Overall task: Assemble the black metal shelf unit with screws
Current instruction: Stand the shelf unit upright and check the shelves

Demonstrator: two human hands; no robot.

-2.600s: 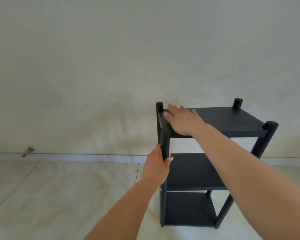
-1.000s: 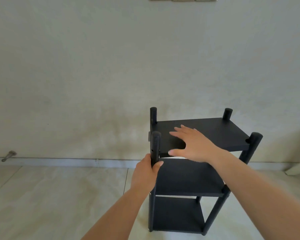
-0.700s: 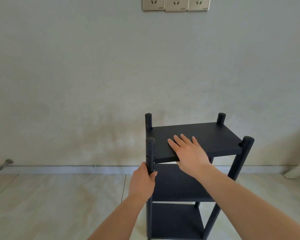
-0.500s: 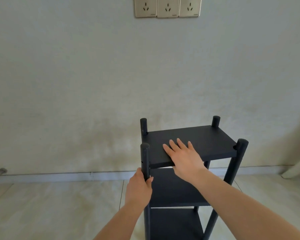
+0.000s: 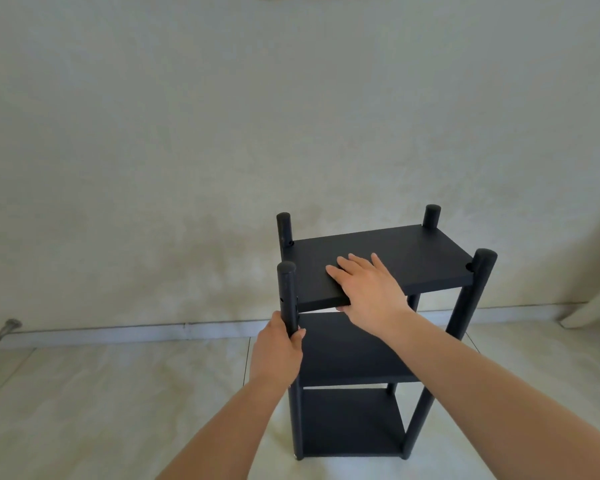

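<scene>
Curling round the front post, the left hand holds; right hand flat on the top shelf's front edge.

Metal doorstop by baseboard

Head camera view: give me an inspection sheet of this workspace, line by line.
Surface: pale tiled floor.
Job's things: black shelf unit upright, three shelves on four posts; no screws seen.
Clutter: nothing seen.
Hands: left hand grips the near left post; right hand lies flat on the top shelf, thumb under its front edge.
Cables: nothing seen.
Surroundings: plain wall, baseboard, metal door stop low on the left.
</scene>
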